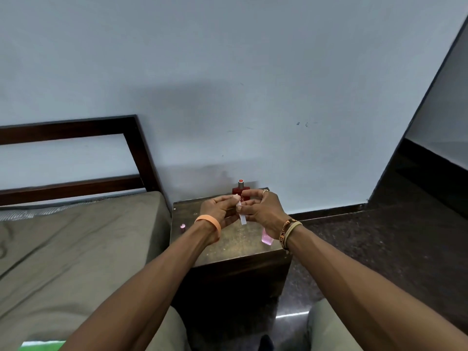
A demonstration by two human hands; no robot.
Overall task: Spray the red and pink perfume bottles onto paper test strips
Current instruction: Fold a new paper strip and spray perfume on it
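A white paper test strip [242, 217] hangs upright between my two hands above the small wooden table [228, 247]. My left hand [219, 207] pinches its top end, and my right hand [260, 207] holds it from the other side. Behind my fingers the red perfume bottle [236, 191] with a silver collar and red top stands at the table's back edge, partly hidden. The pink perfume bottle [267, 238] stands under my right wrist, its top hidden. A small pink cap [182, 227] sits at the table's left edge.
A bed [76, 244] with an olive sheet and a dark wooden headboard [136, 153] touches the table's left side. The blue-grey wall [253, 97] is right behind the table. Dark floor [379, 249] lies to the right. My knees are below the table front.
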